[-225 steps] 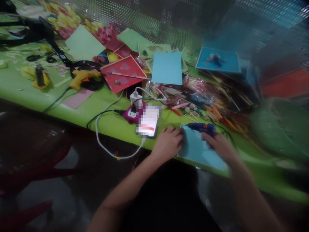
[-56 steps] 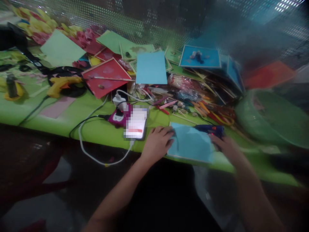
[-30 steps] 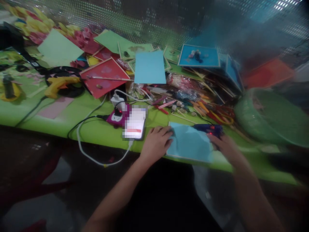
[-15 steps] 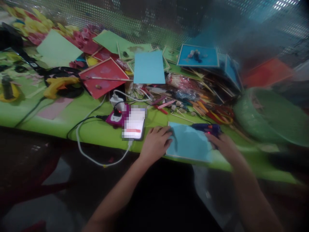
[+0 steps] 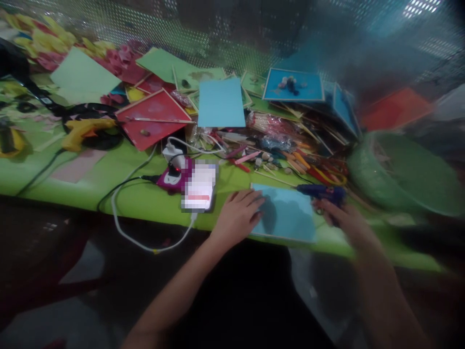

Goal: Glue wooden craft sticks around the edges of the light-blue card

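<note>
A blue card sheet [image 5: 290,220] with a thin pale border lies at the front edge of the green table. My left hand [image 5: 240,212] rests flat over its left edge, fingers stretched out toward the right. My right hand [image 5: 339,215] is wrapped round the handle of a dark blue glue gun [image 5: 323,192]. The glue gun is above the sheet's upper right corner, its nozzle toward the left. Left of my left hand lies a lit phone [image 5: 199,186] with a white cable plugged in.
A purple power strip [image 5: 171,180] with plugs sits beside the phone, cables looping over the table edge. A yellow glue gun [image 5: 85,132] lies at left. Framed cards, such as a red one [image 5: 152,118], and loose sticks crowd the back. A green basket [image 5: 403,174] stands at right.
My right hand has drawn the glue gun to the right, away from the sheet's middle. My left hand remains on the sheet's left edge.
</note>
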### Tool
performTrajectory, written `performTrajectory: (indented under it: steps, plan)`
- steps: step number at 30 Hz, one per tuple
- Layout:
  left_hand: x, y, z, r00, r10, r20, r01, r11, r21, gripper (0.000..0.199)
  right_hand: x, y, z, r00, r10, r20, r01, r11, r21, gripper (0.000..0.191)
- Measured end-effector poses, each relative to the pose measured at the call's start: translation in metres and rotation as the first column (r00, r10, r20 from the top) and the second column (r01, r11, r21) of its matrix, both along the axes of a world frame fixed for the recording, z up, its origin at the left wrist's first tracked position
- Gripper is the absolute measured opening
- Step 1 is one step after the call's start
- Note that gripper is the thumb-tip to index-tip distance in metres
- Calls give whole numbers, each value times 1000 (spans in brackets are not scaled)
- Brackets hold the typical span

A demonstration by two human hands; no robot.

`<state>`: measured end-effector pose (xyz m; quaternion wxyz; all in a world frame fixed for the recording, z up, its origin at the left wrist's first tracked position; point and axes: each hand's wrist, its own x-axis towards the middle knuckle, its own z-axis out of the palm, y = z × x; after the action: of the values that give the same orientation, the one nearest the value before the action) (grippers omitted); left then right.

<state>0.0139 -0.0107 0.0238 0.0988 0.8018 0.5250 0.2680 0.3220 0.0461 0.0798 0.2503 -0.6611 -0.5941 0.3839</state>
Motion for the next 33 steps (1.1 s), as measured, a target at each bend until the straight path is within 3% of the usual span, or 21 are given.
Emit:
performTrajectory:
  steps: [6, 24, 33]
  plan:
    - [9, 3, -1, 986, -166, -15, 165, 985, -47, 40, -5, 0, 1, 999, 44, -4, -44, 999, 8, 62]
    - [6, 1, -1, 989, -145, 12, 146, 988, -55, 38, -13, 2, 3, 973, 78, 215, -67, 996, -59, 50]
    - [6, 1, -1, 989, -151, 1, 151, 986, -65, 39, -23, 1, 5, 978, 69, 196, -60, 997, -47, 48]
